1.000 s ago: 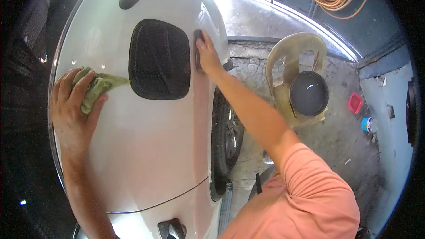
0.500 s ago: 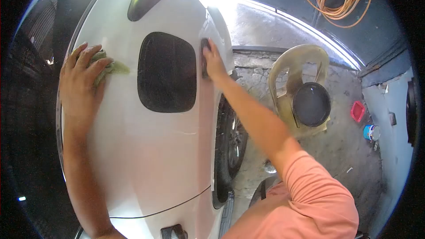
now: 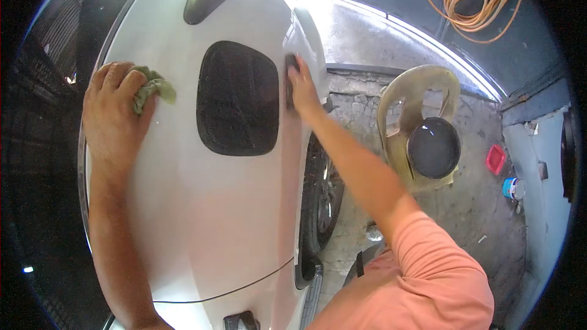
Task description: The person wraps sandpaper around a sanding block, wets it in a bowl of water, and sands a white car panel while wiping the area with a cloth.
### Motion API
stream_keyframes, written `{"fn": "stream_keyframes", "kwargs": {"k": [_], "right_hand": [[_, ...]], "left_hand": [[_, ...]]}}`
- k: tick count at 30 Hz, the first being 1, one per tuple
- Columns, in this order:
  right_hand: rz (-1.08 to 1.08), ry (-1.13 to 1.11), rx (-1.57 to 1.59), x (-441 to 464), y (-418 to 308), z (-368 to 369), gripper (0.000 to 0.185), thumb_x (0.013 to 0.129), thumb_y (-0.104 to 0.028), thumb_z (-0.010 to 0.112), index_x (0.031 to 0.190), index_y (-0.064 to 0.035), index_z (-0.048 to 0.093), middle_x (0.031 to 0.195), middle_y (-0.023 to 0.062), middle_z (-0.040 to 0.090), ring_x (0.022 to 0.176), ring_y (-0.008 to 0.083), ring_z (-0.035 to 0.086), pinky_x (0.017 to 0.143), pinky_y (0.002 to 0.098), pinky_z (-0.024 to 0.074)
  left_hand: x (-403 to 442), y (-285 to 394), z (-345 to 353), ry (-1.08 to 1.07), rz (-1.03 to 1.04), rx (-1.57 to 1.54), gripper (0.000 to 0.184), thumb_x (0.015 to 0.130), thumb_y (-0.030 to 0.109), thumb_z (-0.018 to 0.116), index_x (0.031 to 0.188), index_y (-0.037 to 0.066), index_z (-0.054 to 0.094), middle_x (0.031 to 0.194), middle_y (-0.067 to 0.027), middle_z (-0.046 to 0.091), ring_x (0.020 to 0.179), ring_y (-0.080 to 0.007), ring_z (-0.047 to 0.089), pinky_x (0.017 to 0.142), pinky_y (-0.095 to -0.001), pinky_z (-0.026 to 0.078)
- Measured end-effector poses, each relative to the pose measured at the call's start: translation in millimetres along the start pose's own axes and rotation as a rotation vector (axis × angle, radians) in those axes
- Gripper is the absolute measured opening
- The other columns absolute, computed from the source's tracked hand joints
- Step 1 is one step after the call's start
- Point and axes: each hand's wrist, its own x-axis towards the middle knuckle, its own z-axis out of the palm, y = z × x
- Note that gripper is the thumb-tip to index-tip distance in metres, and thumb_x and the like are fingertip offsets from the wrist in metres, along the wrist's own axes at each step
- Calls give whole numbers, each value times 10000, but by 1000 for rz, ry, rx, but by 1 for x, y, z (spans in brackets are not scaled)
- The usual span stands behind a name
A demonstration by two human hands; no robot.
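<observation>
A silver-white car body (image 3: 177, 208) fills the middle of the view. On its left side, my left hand (image 3: 116, 107) is closed on a crumpled green cloth (image 3: 151, 90), pressed to the panel near the window edge. My right hand (image 3: 304, 90) reaches to the car's outer side and grips a dark, narrow block (image 3: 290, 82) lying flat against the panel above the wheel. Whether the block is a sanding block I cannot tell. Between my hands is a black rounded-square panel (image 3: 238, 99) in the bodywork.
A plastic chair (image 3: 422, 82) stands on the right, with a round black basin (image 3: 434, 146) on its seat. Beyond it lie a red dish (image 3: 495, 159) and a small blue-and-white can (image 3: 512, 189). An orange hose (image 3: 471, 9) hangs coiled on the dark gate. The car's wheel (image 3: 321, 195) is below my right arm.
The view has shifted slightly, so the car and chair appear further right. My left fingers are more curled, and more of the green cloth shows. The right hand stays at the car's side.
</observation>
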Motion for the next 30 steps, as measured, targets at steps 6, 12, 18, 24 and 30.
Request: {"fn": "stream_keyframes", "kwargs": {"k": [6,12,18,24,30], "right_hand": [[25,-50,-97,-122,-3,5,609,1066,-265,428,1576,-12,213,1665,194,129,1550,304,113,1247,382,127],[-12,-78,-86,-138,1,1,600,1063,-269,435,1566,-9,236,1646,207,188,1537,314,161,1237,383,157],[-20,-53,14,23,6,-5,582,1061,-288,438,1543,4,292,1622,212,258,1525,317,204,1235,367,167],[-71,-141,-146,-209,-13,1,601,1067,-259,410,1577,-12,211,1654,240,121,1550,335,81,1247,417,100],[56,-35,107,-1,-10,-3,548,1054,-227,449,1534,2,318,1623,197,274,1505,291,261,1226,354,194]], "left_hand": [[3,6,-5,8,24,4,385,706,68,790,1073,165,731,1132,-69,660,1150,-293,602,985,-430,492],[2,4,-3,10,51,-5,306,686,69,804,976,128,727,1101,-65,663,1154,-285,604,978,-429,492],[8,9,-6,-3,16,-55,282,657,126,837,884,85,675,1089,-64,661,1144,-293,605,951,-438,488],[8,9,2,17,35,-23,303,657,130,843,888,84,652,1088,-72,654,1135,-299,604,935,-438,488],[9,13,0,26,45,-15,310,656,68,820,906,73,636,1097,-61,655,1140,-297,604,951,-433,492]]}}
